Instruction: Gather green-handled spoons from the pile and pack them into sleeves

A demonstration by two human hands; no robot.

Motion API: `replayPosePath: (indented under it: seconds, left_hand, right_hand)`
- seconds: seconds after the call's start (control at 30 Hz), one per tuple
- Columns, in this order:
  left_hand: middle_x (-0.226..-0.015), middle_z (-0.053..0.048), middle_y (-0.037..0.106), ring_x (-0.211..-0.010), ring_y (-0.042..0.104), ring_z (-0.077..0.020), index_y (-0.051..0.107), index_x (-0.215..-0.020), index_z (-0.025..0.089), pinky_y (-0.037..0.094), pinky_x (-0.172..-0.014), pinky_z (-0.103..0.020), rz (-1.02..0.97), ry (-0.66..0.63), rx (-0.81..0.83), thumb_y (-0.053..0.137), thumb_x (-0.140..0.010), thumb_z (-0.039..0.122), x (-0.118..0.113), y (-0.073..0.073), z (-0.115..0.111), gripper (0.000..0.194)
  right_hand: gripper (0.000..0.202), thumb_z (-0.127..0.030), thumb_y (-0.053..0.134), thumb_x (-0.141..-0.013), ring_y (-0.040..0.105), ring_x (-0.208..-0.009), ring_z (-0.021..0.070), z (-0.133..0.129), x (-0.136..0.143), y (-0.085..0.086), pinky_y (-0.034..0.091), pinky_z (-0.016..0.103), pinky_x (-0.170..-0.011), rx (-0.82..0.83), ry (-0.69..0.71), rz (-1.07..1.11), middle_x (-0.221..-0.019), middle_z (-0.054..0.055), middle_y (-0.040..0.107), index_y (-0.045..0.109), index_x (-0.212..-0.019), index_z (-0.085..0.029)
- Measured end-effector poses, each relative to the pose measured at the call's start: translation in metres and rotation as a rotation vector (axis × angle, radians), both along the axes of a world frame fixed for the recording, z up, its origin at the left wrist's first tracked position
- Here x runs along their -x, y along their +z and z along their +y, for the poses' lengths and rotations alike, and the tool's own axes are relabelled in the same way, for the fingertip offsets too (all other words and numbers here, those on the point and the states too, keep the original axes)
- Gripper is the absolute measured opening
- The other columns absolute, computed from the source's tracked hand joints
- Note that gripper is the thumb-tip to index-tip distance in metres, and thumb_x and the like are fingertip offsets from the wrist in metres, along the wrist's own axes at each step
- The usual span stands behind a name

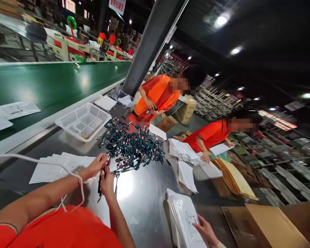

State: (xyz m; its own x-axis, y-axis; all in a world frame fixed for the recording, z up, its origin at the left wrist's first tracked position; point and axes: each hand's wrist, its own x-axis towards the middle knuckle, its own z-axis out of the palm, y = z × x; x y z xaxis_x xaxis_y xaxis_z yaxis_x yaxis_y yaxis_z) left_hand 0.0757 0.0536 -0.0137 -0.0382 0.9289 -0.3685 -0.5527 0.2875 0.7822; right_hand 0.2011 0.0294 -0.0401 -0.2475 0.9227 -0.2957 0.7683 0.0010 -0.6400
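Just in front of my body, both hands meet at the near-left edge of a large heap of dark-handled spoons [134,146] with shiny round bowls. My right hand [107,182] is closed around a few dark-handled spoons [100,187], their handles pointing down. A small red part shows between my hands; its kind is unclear. My left hand [96,166] pinches the upper end of the same spoons, its fingertips partly covered by them. Under and beside my left forearm lie flat white packing bags [59,167].
A white perforated basket [84,120] stands behind the heap, beside a green conveyor belt [54,79]. A white cable [54,162] crosses my left forearm. Co-workers in orange [157,94] and red [209,134] stand opposite. Another person's hand [208,230] touches stacked white packs [184,217].
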Motion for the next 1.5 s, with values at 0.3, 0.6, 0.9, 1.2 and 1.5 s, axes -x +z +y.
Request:
replayPosePath:
  seconds: [0.3, 0.6, 0.9, 1.2, 1.5]
  left_hand:
    - [-0.076, -0.002, 0.060, -0.070, 0.060, -0.0228, 0.063, -0.091, 0.027, 0.047, -0.062, -0.033, 0.227, 0.141, 0.008, 0.089, -0.065, 0.020, -0.007, -0.005, -0.005, 0.038]
    - [-0.065, 0.000, 0.062, -0.056, 0.061, -0.0190, 0.072, -0.093, 0.023, 0.048, -0.053, -0.027, 0.137, 0.171, -0.025, 0.094, -0.063, 0.041, 0.000, -0.001, -0.007, 0.042]
    - [-0.072, -0.002, 0.065, -0.060, 0.067, -0.0219, 0.065, -0.087, 0.021, 0.050, -0.051, -0.029, 0.121, 0.222, 0.059, 0.101, -0.063, 0.052, 0.007, -0.003, -0.003, 0.053]
    - [-0.077, -0.002, 0.067, -0.069, 0.075, -0.0237, 0.070, -0.093, 0.017, 0.055, -0.058, -0.028, 0.053, 0.201, 0.165, 0.100, -0.071, 0.037, 0.019, -0.008, 0.001, 0.042]
    - [-0.066, 0.004, 0.051, -0.067, 0.071, -0.0212, 0.058, -0.093, 0.021, 0.057, -0.059, -0.028, 0.024, 0.319, 0.244, 0.083, -0.093, 0.028, 0.063, -0.012, 0.019, 0.025]
  right_hand:
    - [0.055, -0.051, 0.057, -0.101, 0.088, -0.109, 0.0462, -0.016, 0.019, -0.001, 0.070, 0.062, -0.087, -0.104, -0.043, -0.337, -0.127, 0.022, 0.086, 0.071, -0.152, -0.036]
    - [0.036, -0.033, 0.069, -0.097, 0.088, -0.110, 0.0446, -0.012, 0.006, 0.015, 0.068, 0.056, -0.088, -0.116, -0.001, -0.383, -0.119, 0.023, 0.087, 0.075, -0.133, -0.030]
    - [0.041, -0.013, 0.069, -0.092, 0.085, -0.113, 0.0361, -0.004, -0.010, 0.038, 0.061, 0.042, -0.090, 0.000, 0.175, -0.359, -0.120, 0.015, 0.086, 0.067, -0.131, -0.026]
    - [0.041, -0.008, 0.069, -0.081, 0.070, -0.087, 0.0214, -0.010, -0.018, 0.033, 0.051, 0.028, -0.077, 0.161, 0.145, -0.010, -0.088, -0.003, 0.067, 0.063, -0.118, -0.026]
    - [0.034, -0.007, 0.066, -0.082, 0.059, -0.070, 0.0171, -0.016, -0.045, 0.001, 0.043, 0.024, -0.068, 0.124, -0.026, 0.145, -0.073, -0.007, 0.052, 0.065, -0.111, -0.026]
